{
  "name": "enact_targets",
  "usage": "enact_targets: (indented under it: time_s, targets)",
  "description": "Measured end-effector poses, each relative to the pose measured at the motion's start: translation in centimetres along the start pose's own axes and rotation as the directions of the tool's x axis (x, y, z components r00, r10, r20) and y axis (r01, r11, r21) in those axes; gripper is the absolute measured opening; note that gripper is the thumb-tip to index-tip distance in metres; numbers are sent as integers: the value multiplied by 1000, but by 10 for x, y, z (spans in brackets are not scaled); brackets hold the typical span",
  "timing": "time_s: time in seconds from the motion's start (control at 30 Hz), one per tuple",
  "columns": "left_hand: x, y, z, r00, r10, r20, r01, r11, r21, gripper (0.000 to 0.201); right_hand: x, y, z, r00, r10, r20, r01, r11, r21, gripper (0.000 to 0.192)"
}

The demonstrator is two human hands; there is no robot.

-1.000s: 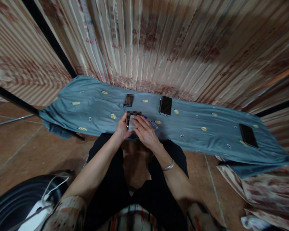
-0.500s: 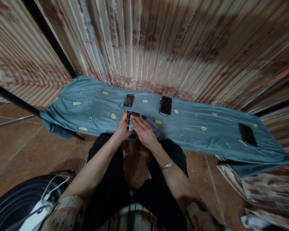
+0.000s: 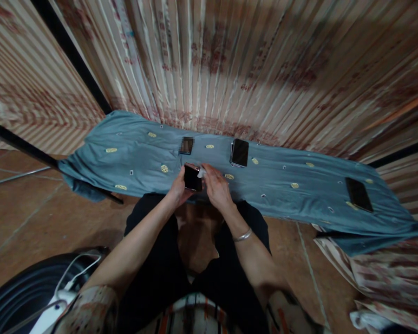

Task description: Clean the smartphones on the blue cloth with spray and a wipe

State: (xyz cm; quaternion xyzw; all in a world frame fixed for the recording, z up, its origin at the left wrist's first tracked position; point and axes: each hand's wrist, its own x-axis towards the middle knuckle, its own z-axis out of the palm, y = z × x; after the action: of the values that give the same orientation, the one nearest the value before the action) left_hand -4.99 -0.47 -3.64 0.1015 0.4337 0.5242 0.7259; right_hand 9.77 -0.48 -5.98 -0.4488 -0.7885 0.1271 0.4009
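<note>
A small dark phone (image 3: 192, 177) with a glossy black face and a reddish rim is held upright just above the near edge of a blue-grey cloth (image 3: 282, 195). The left hand (image 3: 179, 186) grips its left side, fingers curled around it. The right hand (image 3: 216, 185) sits against its right edge, fingers pinched on a small white wad (image 3: 201, 172) at the phone's top corner. Farther back on the cloth lie a blurred dark object (image 3: 186, 145) and a larger black phone (image 3: 239, 152); another black phone (image 3: 359, 195) lies well to the right.
</note>
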Motion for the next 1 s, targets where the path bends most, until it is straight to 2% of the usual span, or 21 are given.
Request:
enact_targets:
  time_s: [0.2, 0.4, 0.57, 0.8, 0.9, 1.0]
  targets:
    - [0, -7, -5, 996, -75, 52, 66, 984, 167, 55, 8, 20, -9, 977, 151, -148, -133, 983, 124, 56]
    - [4, -14, -12, 990, -95, 108, 72, 977, 200, 55, 10, 30, -13, 952, 233, -201, -190, 959, 213, 59]
    - [-1, -16, -11, 982, -122, 148, 69, 944, 322, 48, 13, 38, -14, 931, 288, -224, -234, 942, 240, 61]
    - [-5, -20, -17, 960, -151, 235, 54, 926, 374, 46, 18, 47, -3, 941, 300, -155, -286, 952, 106, 59]
    - [-2, -23, -21, 953, -162, 256, 57, 926, 374, 51, 18, 47, 6, 956, 271, -113, -270, 963, 23, 58]
    - [0, -23, -22, 951, -150, 269, 45, 932, 360, 54, 17, 45, 12, 960, 250, -123, -258, 965, -51, 58]
